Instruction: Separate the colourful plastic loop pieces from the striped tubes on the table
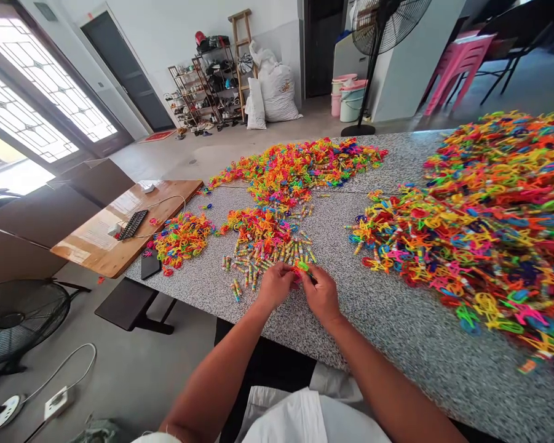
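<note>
Near the front edge of the speckled table [203, 280], my left hand [275, 287] and my right hand [321, 295] meet with fingertips pinched. Between them shows a small bright plastic piece [303, 266], green with some pink and orange; its exact shape is mostly hidden by the fingers. Just beyond my hands lie several short printed tubes [251, 271] with coloured ends. Behind these is a small heap of coloured plastic pieces [261, 226]. Another small heap [184, 240] sits to the left.
A large pile of coloured plastic pieces [465, 227] covers the table's right side; another pile [299, 166] lies at the back. At left are a phone [150, 264], a wooden board [106, 246] with a black keyboard [133, 224], and a bench [124, 303]. A standing fan [373, 61] is beyond.
</note>
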The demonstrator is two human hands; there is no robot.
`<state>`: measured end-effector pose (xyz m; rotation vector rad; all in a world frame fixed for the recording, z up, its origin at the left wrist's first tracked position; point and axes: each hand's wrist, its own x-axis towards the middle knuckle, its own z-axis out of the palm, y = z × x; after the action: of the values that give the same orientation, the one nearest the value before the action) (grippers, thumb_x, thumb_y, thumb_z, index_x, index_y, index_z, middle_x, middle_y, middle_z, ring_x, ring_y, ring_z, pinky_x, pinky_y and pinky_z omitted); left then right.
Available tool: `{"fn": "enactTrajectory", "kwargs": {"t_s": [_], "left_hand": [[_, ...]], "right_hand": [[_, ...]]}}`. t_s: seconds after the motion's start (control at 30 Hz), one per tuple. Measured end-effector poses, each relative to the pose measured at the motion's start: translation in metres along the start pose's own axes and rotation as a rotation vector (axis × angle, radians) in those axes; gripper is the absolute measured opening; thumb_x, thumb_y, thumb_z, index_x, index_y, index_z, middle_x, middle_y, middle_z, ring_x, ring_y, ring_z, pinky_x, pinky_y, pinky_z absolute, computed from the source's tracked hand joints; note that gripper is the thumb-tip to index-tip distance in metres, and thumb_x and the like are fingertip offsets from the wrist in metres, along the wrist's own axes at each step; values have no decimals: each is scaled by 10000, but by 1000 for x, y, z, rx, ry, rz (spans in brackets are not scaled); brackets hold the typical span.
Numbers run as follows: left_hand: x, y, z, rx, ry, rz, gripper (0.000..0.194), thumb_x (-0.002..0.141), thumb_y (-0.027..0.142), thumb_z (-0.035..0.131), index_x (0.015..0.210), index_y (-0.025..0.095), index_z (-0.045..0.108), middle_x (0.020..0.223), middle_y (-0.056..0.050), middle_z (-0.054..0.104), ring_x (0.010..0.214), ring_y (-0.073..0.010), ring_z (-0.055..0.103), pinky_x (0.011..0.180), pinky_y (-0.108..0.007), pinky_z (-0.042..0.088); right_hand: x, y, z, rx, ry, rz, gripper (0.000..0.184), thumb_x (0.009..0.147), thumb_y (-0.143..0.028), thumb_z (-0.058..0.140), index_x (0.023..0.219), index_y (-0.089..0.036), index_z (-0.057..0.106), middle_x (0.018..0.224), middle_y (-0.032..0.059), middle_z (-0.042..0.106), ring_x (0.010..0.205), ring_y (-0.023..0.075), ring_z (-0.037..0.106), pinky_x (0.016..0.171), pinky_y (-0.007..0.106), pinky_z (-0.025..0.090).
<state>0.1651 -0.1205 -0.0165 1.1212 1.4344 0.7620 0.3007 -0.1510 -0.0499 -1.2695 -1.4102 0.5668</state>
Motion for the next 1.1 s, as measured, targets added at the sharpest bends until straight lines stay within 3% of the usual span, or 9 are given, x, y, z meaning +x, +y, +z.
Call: {"fn": "enactTrajectory", "kwargs": {"t_s": [0.2, 0.37, 0.5, 0.63, 0.83, 0.93, 1.0, 1.1], "left_hand": [[-6, 7, -13, 84, -169, 81, 191, 904, 366, 617, 950, 181, 624, 918, -53, 732, 683, -146, 713, 573, -230, 516], [-1, 0, -13, 179, -116, 155, 198, 902, 370, 594, 853, 181, 630, 795, -43, 724, 688, -154, 708, 629, -247, 535], [-4, 2, -10, 44, -71, 28, 167, 902, 340, 561, 859, 189, 619, 723, -18, 706, 617, -151, 687, 606, -261, 538], [-11, 10, -13, 116, -82, 46, 167, 903, 296, 522, 826, 185, 619, 728, -24, 713, 616, -149, 681, 588, -247, 508], [-12, 14, -10, 516, 56, 184, 242, 873, 243, 513, 665, 183, 619, 657, -24, 701, 609, -145, 625, 643, -253, 450], [-12, 6, -7, 545, 12, 151, 285, 879, 221, 481, 634, 183, 622, 626, -19, 688, 600, -150, 610, 645, -256, 437], [-12, 1, -8, 541, -12, 117, 298, 899, 230, 463, 670, 181, 649, 631, -23, 684, 596, -156, 608, 636, -259, 435], [-14, -3, -13, 646, 112, 186, 246, 915, 284, 511, 851, 178, 723, 745, -54, 711, 711, -191, 639, 705, -289, 453]], "right_hand": [[2, 8, -7, 105, -119, 208, 306, 968, -465, 544, 998, -212, 713, 756, 20, 710, 618, 186, 619, 604, 292, 498], [1, 6, -10, -35, -87, -23, 258, 988, -352, 517, 1081, -211, 713, 968, 79, 728, 900, 236, 679, 824, 360, 539], [-4, 1, -13, -150, -144, -217, 275, 1001, -266, 486, 1157, -227, 710, 1004, 92, 707, 920, 229, 680, 851, 369, 542], [-7, 2, -13, -91, -127, -230, 264, 1004, -241, 496, 1179, -252, 694, 1054, 82, 713, 966, 217, 688, 885, 364, 550], [-9, -1, -7, -24, -12, -109, 225, 996, -307, 531, 1107, -243, 717, 1009, 77, 733, 957, 229, 690, 891, 387, 545], [-5, -8, -9, -8, 46, 8, 250, 967, -394, 570, 1048, -230, 739, 993, 88, 740, 938, 245, 684, 871, 386, 535], [1, -9, -13, 69, 48, 202, 297, 933, -478, 601, 974, -219, 741, 838, 61, 726, 743, 220, 660, 699, 342, 534], [11, -4, -18, 323, -2, 517, 370, 843, -575, 673, 893, -211, 707, 626, -15, 614, 461, 139, 471, 417, 267, 365]]}}
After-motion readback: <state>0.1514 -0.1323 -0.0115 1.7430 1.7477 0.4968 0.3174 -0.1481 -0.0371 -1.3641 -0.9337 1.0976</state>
